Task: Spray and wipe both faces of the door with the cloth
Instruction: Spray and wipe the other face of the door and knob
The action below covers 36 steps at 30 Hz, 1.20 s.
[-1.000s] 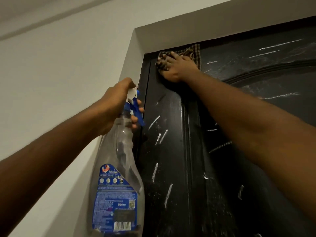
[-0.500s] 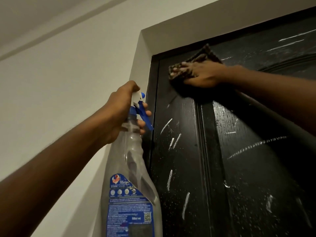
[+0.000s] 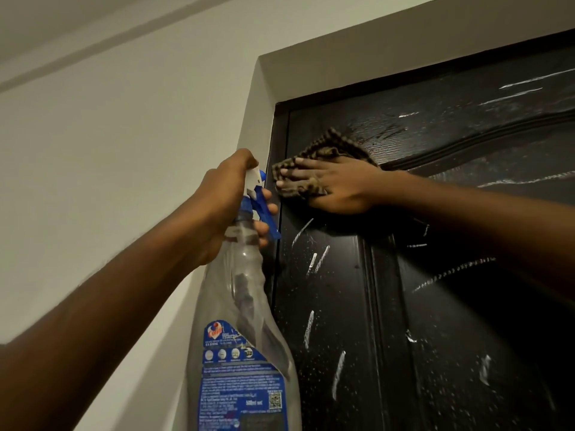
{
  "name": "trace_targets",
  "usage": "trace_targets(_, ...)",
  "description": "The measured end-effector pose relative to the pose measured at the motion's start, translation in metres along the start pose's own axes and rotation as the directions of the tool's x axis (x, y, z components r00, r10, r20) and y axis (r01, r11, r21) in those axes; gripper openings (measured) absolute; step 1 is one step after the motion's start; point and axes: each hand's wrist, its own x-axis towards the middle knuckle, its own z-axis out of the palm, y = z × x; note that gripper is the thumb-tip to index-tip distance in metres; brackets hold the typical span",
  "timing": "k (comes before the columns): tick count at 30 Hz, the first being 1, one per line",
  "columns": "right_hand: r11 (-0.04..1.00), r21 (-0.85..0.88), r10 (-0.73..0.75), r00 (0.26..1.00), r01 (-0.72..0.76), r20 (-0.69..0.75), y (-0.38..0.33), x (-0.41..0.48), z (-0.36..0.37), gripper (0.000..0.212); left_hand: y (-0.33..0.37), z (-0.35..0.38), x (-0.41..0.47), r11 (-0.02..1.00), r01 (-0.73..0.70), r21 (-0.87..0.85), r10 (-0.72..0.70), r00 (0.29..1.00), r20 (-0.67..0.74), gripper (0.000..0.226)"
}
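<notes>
Door (image 3: 435,306), black and streaked with wet spray, fills the right of your view. Your right hand (image 3: 336,188) lies flat, fingers straight, pressing the cloth (image 3: 329,144) against its upper left part. Your left hand (image 3: 224,200) grips the spray bottle (image 3: 242,306) by the neck, beside the door's edge.

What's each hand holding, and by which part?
Left hand grips the spray bottle by its neck, fingers at the trigger. Right hand presses the cloth flat on the door.
</notes>
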Motion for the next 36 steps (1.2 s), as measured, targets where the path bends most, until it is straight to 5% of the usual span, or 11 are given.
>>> trace_targets(2,1.0,0.002,0.018,0.999,-0.018,-0.027,0.013,-0.024,-0.003,0.069,0.0,-0.001,0.001,1.0,0.0,0.002,0.0,1.0,0.0,0.046)
trace_targets(8,0.881,0.075,0.472,0.869,-0.466,-0.145,0.068,0.024,-0.029,0.072,0.0,0.0,-0.001,0.998,0.012,-0.054,-0.011,1.0,0.027,0.042)
trace_targets(11,0.896,0.019,0.44,0.885,-0.443,-0.154,0.044,0.05,-0.027,0.064,0.001,0.0,-0.001,0.999,0.007,-0.046,-0.006,1.0,0.022,0.041)
trace_targets(17,0.983,0.077,0.17,0.982,-0.164,-0.079,0.011,0.001,-0.01,0.053,0.0,0.006,-0.001,0.999,-0.021,0.028,0.02,1.0,0.019,0.045)
trace_targets(22,0.923,0.194,0.362,0.921,-0.332,-0.146,0.027,-0.053,-0.006,0.07,0.006,0.021,0.001,0.999,-0.039,-0.003,0.039,0.996,0.077,0.037)
trace_targets(25,0.844,0.293,0.521,0.816,-0.449,-0.249,0.029,-0.078,-0.002,0.058,0.019,0.036,0.005,0.998,-0.04,-0.045,0.045,0.99,0.132,0.034)
trace_targets(27,0.745,0.387,0.659,0.686,-0.543,-0.308,0.031,-0.09,0.0,0.057,0.03,0.048,0.011,0.996,-0.075,-0.05,0.082,0.986,0.148,0.033)
trace_targets(30,0.51,0.606,0.858,0.407,-0.611,-0.312,0.041,-0.105,0.001,0.053,0.044,0.07,0.02,0.992,-0.116,-0.056,0.124,0.977,0.175,0.033)
trace_targets(33,0.288,0.802,0.958,0.152,-0.524,-0.245,0.057,-0.116,-0.008,0.058,0.05,0.091,0.027,0.992,-0.099,-0.077,0.114,0.968,0.226,0.034)
trace_targets(36,0.292,0.785,0.956,0.177,-0.546,-0.233,0.082,-0.115,-0.017,0.056,0.055,0.106,0.032,0.99,-0.109,-0.093,0.128,0.964,0.234,0.033)
